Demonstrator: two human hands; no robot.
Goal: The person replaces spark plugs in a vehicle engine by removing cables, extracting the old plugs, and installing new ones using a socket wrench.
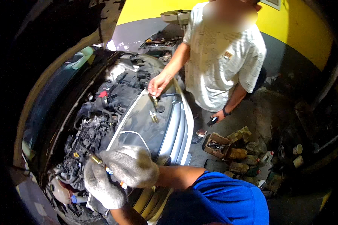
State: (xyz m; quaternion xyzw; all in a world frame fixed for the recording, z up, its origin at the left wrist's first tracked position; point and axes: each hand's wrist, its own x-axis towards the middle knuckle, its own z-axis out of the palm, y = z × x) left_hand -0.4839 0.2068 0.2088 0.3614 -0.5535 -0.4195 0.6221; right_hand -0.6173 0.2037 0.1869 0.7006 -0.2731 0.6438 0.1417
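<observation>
2 hands [103, 185] [134, 167] — together, pinching spark plug [97, 160]

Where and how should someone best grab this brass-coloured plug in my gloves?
Probably pinch the brass-coloured plug by its slim free end, coming from ahead and left: that end juts past the left hand and right hand, while the blue-striped end sits between them.

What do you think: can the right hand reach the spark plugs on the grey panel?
Probably yes: only a white cord crosses the grey panel between the right hand and those spark plugs, though that hand seems busy with another plug and the co-worker's hand is close.
</observation>
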